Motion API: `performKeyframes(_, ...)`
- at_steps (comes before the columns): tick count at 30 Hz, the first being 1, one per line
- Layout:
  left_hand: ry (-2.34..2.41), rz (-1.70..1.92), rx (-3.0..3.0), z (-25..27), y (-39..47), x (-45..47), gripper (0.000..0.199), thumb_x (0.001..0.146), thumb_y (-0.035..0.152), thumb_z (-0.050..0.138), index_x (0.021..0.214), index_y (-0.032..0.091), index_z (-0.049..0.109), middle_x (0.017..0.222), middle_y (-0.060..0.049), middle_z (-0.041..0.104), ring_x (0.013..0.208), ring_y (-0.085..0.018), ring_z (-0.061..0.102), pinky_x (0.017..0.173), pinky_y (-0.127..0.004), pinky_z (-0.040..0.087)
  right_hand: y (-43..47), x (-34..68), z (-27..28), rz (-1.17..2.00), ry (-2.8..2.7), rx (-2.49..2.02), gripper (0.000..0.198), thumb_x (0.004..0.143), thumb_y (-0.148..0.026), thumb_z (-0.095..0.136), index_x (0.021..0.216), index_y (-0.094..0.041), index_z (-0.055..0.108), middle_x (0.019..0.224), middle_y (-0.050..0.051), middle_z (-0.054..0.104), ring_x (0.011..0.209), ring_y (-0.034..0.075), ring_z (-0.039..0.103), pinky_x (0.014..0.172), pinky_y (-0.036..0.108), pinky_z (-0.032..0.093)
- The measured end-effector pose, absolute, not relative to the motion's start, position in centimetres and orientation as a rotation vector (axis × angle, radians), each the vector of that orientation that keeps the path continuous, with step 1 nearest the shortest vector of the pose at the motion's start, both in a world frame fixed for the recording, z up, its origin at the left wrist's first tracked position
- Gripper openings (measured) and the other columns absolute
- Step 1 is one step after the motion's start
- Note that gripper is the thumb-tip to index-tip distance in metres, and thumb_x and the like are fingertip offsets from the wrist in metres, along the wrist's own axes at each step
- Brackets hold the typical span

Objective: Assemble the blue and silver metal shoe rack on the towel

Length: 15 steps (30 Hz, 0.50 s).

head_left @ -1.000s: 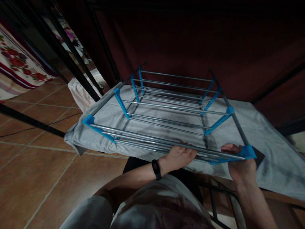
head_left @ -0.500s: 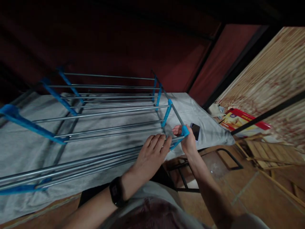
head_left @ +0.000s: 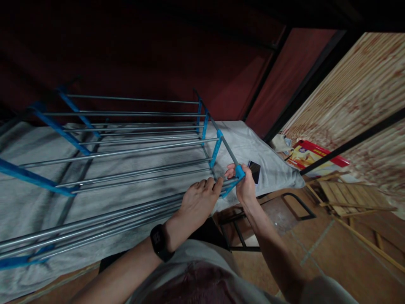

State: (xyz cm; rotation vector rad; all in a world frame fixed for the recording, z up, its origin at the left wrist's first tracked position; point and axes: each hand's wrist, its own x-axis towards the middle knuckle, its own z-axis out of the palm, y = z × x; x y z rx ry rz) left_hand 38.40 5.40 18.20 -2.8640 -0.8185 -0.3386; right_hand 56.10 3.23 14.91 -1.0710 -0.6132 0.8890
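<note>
A rack of grey metal tubes (head_left: 126, 152) with blue plastic side brackets (head_left: 216, 148) lies across the grey cloth. My left hand (head_left: 200, 197), with a black watch on its wrist, has its fingers curled over the near tubes close to their right end. Wrapped around the blue corner connector (head_left: 239, 172) at the rack's near right is my right hand (head_left: 246, 188); its fingertips show on the inner side. The connector sits on the end of a grey side tube. My left fingertips are hidden behind the tubes.
A dark phone (head_left: 254, 172) lies on the cloth-covered surface (head_left: 272, 173) just beyond my right hand. To the right are a red and yellow box (head_left: 311, 157), a folded wooden chair (head_left: 348, 195) and a black metal frame (head_left: 299, 200). A dark red panel (head_left: 152, 63) stands behind.
The view has shifted slightly, so the rack and surroundings appear a little further left. My left fingers are bunched closer together on the tubes; my right hand keeps its hold on the connector.
</note>
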Motion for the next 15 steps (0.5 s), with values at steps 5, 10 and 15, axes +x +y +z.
performKeyframes(5,-0.828,-0.342,-2.896,17.82,5.60,38.37,0.045,0.093,0.010,0.042,0.137,0.019,0.046,0.110,-0.010,0.065,0.092,-0.020,0.065,0.075,-0.030,0.051,3.20,56.18,14.77,0.891,-0.623,-1.074,0.038,0.085,-0.054,0.048,0.079,-0.021,0.067,0.066,0.003,0.067,0.076,0.021,0.066,0.070,0.031,0.051)
performKeyframes(10,-0.888,-0.305,-2.935,18.14,5.62,38.49,0.046,0.094,0.011,0.040,0.138,0.021,0.045,0.113,-0.010,0.064,0.094,-0.020,0.066,0.076,-0.030,0.051,3.17,56.14,14.87,0.890,-0.635,-1.075,0.042,0.085,-0.056,0.048,0.082,-0.020,0.069,0.067,0.003,0.067,0.073,0.021,0.066,0.071,0.031,0.051)
performKeyframes(15,-0.904,-0.284,-2.962,18.63,5.56,38.45,0.047,0.093,0.009,0.039,0.138,0.021,0.045,0.112,-0.010,0.064,0.094,-0.020,0.065,0.076,-0.031,0.052,3.22,56.13,14.83,0.888,-0.645,-1.055,0.042,0.086,-0.055,0.048,0.082,-0.020,0.070,0.070,0.003,0.069,0.074,0.021,0.066,0.072,0.031,0.051)
